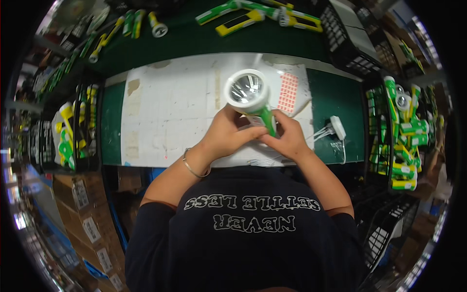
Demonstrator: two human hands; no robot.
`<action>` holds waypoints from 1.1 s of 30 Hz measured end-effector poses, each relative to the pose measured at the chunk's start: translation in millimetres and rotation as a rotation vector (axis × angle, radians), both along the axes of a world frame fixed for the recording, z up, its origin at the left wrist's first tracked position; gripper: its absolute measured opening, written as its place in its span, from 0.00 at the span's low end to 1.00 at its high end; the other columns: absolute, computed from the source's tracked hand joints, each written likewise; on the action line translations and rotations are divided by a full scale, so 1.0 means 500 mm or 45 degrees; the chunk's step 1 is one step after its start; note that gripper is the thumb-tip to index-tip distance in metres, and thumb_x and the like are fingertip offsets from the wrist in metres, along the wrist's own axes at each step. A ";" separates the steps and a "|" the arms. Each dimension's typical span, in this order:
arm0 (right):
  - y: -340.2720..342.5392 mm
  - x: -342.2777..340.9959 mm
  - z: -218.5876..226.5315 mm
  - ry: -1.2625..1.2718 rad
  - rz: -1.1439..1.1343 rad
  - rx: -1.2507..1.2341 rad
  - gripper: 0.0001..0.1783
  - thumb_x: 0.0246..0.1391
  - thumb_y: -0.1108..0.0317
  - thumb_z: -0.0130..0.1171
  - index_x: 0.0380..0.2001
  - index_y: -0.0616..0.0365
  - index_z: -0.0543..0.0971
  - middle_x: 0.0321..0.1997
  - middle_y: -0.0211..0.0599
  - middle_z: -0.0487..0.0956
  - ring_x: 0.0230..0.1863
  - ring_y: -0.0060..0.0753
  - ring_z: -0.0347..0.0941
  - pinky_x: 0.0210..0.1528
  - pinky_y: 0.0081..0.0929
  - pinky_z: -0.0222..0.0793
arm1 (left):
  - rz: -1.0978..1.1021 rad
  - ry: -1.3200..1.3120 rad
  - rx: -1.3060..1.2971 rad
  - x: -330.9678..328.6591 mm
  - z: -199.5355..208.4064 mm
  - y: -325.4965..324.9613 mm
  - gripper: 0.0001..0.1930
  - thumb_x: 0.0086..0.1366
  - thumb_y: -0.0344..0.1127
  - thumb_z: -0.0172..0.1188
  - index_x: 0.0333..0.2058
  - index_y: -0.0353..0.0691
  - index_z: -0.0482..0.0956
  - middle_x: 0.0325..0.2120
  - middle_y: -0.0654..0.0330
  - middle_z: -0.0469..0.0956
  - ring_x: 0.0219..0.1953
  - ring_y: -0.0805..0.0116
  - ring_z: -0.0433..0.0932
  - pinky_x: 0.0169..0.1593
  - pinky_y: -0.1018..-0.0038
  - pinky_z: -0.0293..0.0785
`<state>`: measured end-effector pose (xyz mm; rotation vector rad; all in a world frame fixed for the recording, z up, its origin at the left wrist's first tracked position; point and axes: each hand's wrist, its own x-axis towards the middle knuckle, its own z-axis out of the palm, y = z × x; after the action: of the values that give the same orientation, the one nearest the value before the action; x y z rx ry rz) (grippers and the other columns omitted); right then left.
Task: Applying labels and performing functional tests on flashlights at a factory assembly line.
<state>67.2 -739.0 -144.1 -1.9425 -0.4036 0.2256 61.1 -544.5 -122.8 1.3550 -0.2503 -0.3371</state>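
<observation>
Flashlight (250,100) held lens-up in both hands over a green surface (335,90)

A scuffed white sheet (170,109) covers most of the surface, leaving green strips at its left and right edges. Black lattice crates (98,121) full of green, yellow and white flashlights flank both ends, and more flashlights (241,22) lie on a dark green area beyond the far edge. Cardboard boxes (90,214) stand below the near left corner; the rest of the room is crowded and bends away at the rim.

The flashlight is above the middle of the sheet, its lens turned upward and toward the far edge, leaning slightly left. Its long axis slants down from there toward the near right corner — the handle end sits between the hands. The left hand (227,134) and right hand (289,137) close in from either side, with fingers (283,120) curled against the handle; some are hidden behind it.

The head is a round, smooth white rim around a shiny reflector, the handle narrow and green. A sheet of red stickers (288,92) lies toward the far right corner, and a white plastic block (337,127) with white cords rests near the right edge. A slim metal bangle (190,169) circles the left wrist.
</observation>
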 end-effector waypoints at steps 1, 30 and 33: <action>-0.004 0.002 0.022 -0.112 0.013 -0.285 0.24 0.42 0.52 0.65 0.36 0.59 0.76 0.23 0.40 0.75 0.26 0.31 0.74 0.30 0.24 0.67 | 0.055 0.014 -0.051 0.004 -0.010 -0.007 0.35 0.52 0.31 0.66 0.56 0.33 0.57 0.49 0.54 0.67 0.52 0.62 0.68 0.53 0.70 0.68; -0.243 0.280 0.219 -0.507 -0.757 -0.958 0.25 0.46 0.48 0.59 0.42 0.54 0.75 0.34 0.41 0.79 0.36 0.44 0.76 0.37 0.36 0.70 | 0.014 0.090 0.018 0.084 -0.044 0.031 0.19 0.63 0.31 0.54 0.52 0.36 0.65 0.46 0.59 0.69 0.50 0.70 0.70 0.51 0.73 0.69; -0.138 0.456 0.109 -0.516 -0.529 -1.140 0.23 0.48 0.52 0.57 0.45 0.51 0.73 0.41 0.41 0.77 0.44 0.43 0.74 0.43 0.37 0.70 | 0.051 0.116 0.042 0.082 -0.027 0.044 0.18 0.63 0.31 0.54 0.51 0.36 0.65 0.47 0.60 0.69 0.50 0.71 0.70 0.51 0.74 0.68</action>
<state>295.0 -808.2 -89.6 -2.9125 -0.1433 -0.3267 102.2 -522.4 -136.3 1.3718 -0.1419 -0.3695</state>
